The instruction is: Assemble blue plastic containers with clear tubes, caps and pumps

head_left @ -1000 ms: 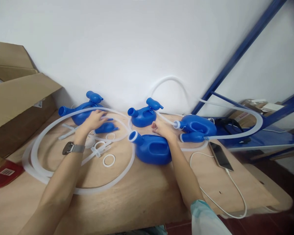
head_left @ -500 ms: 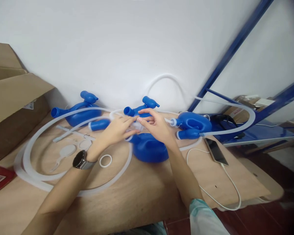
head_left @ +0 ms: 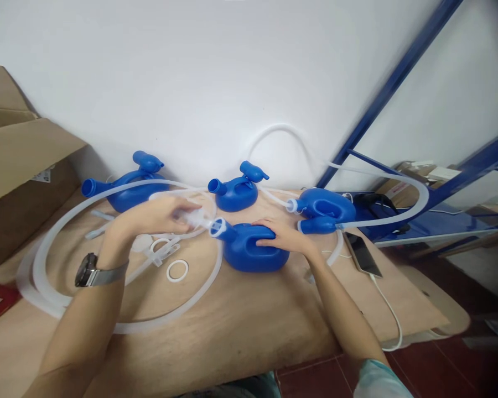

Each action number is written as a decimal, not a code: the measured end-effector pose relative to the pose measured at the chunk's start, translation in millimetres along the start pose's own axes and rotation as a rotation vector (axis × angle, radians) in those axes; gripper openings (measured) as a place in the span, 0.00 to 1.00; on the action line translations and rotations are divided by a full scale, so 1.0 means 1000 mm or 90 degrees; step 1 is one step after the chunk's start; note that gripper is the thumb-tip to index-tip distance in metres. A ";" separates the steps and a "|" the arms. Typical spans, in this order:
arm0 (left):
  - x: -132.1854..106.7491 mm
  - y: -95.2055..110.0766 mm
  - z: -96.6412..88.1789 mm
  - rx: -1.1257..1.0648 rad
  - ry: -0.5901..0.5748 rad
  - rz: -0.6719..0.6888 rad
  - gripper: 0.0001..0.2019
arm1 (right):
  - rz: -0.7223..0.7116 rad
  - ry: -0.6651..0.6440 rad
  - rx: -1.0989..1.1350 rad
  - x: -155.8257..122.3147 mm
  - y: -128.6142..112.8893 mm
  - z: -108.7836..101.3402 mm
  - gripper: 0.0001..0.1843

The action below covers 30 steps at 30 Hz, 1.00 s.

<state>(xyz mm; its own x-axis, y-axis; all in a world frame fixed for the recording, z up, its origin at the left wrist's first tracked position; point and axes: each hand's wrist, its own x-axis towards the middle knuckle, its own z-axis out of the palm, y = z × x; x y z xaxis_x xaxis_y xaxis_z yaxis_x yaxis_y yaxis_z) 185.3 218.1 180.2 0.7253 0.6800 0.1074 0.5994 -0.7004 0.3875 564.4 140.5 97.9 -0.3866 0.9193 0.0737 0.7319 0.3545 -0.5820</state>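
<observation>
My left hand is closed on a clear plastic piece, blurred, whose right end is at the open mouth of a blue plastic urinal bottle. Whether that end sits inside the mouth I cannot tell. My right hand grips the bottle from its right side, fingers over the top by the handle. The bottle rests on the table, its neck pointing left. A white ring lies flat at the left, beside a translucent plastic clip and coiled clear tubing.
Similar blue bottles stand behind: one at left, one in the middle, one at right. A phone with a white cable lies at right. An open cardboard box is at left, a blue metal rack at right.
My hands, close together above the bottle before, have parted. The left moved left with the clear piece; the right came down onto the bottle, and the bottle's mouth now shows.
</observation>
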 end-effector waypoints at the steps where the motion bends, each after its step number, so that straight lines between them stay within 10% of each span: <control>1: 0.002 0.001 0.002 0.016 -0.013 0.006 0.25 | 0.007 0.031 0.019 -0.002 0.008 0.007 0.27; 7: 0.009 0.002 0.013 0.005 -0.045 0.097 0.24 | 0.013 0.179 0.112 -0.009 0.023 0.028 0.22; 16: 0.022 0.009 0.051 0.015 -0.021 0.156 0.24 | 0.009 0.201 0.118 -0.015 0.023 0.030 0.19; 30: 0.012 0.007 0.063 0.162 -0.005 0.276 0.21 | -0.028 0.151 0.059 -0.014 0.019 0.025 0.08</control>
<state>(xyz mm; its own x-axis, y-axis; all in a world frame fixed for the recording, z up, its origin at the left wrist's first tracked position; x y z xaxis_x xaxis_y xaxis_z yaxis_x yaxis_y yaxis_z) 219.5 208.2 126.7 0.9281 0.3132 0.2014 0.3046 -0.9497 0.0732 570.1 130.3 65.4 -0.2660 0.9216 0.2826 0.6585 0.3879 -0.6449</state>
